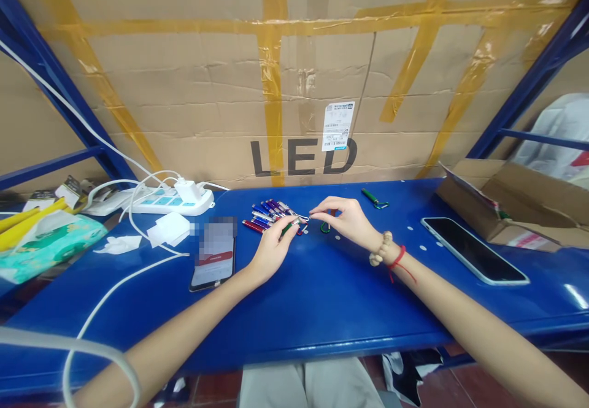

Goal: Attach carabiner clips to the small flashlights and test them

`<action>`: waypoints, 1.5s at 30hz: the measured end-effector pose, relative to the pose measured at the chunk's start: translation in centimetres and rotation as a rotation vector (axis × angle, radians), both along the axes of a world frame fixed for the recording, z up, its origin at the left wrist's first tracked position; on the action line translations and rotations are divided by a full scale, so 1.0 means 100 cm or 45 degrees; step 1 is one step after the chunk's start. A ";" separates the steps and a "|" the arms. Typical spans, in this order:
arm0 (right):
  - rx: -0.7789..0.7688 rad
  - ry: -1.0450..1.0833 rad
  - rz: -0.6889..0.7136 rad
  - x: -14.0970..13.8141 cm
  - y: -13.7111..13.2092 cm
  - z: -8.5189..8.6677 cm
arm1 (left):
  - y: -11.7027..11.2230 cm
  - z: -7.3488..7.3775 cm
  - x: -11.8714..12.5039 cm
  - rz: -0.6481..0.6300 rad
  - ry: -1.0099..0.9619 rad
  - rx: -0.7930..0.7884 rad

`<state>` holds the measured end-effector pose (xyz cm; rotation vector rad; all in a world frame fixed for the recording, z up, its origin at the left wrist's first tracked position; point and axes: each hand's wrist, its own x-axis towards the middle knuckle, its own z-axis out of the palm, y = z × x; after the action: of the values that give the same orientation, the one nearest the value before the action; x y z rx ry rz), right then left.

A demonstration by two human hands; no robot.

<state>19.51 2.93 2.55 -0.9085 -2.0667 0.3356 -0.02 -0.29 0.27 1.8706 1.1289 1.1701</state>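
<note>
My left hand (276,245) is closed, with thumb and fingers round a small green keychain flashlight (289,226). My right hand (347,219) pinches the tip of a thin pale loop (301,216) that reaches toward the flashlight; whether the two are joined is too small to tell. Beneath the right fingers lies a green carabiner (325,228). Just beyond my left hand is a pile of blue, purple and red keychain flashlights (263,213). Farther back on the right, another green flashlight (369,196) lies with a carabiner at its end.
A phone (214,261) with a lit screen lies left, a dark-screened phone (473,251) right. White power strip (168,200), cables and white paper pieces (169,229) occupy the left side. An open cardboard box (529,205) stands right; a large taped carton (207,101) closes the back.
</note>
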 end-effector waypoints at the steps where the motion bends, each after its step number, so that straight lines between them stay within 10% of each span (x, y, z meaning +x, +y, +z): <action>1: 0.009 0.108 0.006 -0.004 -0.004 0.002 | -0.001 0.001 0.000 -0.032 0.001 0.008; 9: -0.106 0.279 0.115 -0.020 -0.022 0.006 | -0.005 -0.001 -0.001 -0.065 0.060 0.137; 21: -0.850 0.407 0.164 -0.023 -0.025 0.001 | -0.015 -0.008 -0.001 -0.010 0.231 0.399; 34: -0.709 0.275 0.212 -0.010 -0.015 0.008 | -0.011 0.001 0.007 0.046 0.253 0.127; 39: -0.560 0.128 0.111 -0.008 -0.017 0.011 | -0.013 -0.006 0.005 0.067 0.202 0.295; 45: -0.846 0.225 0.130 -0.016 -0.023 0.005 | -0.015 -0.014 0.001 0.074 0.310 0.516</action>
<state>17.94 0.61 3.06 -1.1022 -1.8561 1.1610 0.12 -1.80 -1.16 2.3543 1.1432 1.3053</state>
